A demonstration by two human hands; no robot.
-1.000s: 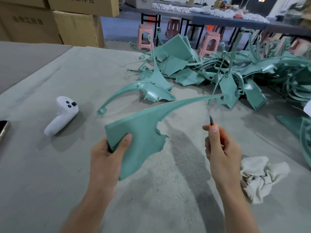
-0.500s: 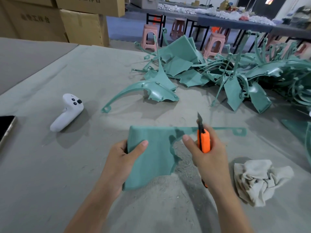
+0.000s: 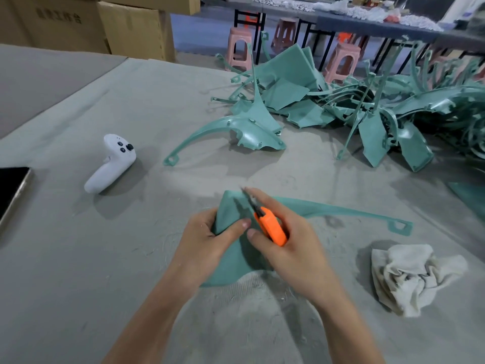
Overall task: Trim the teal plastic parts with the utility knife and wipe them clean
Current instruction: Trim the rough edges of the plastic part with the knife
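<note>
Grey worktop (image 3: pixel 78 258), near edge: left hand (image 3: pixel 204 240) grips teal part (image 3: pixel 233 266); right hand (image 3: pixel 296 248) grips orange knife (image 3: pixel 270 227), blade against part. Rag (image 3: pixel 409 277) just right.

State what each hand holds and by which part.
Left hand grips the flat teal plastic part by its broad end; right hand grips the orange utility knife by its handle.

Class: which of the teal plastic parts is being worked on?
The part the left hand grips and the right hand works with the knife; the other parts lie untouched farther back.
</note>
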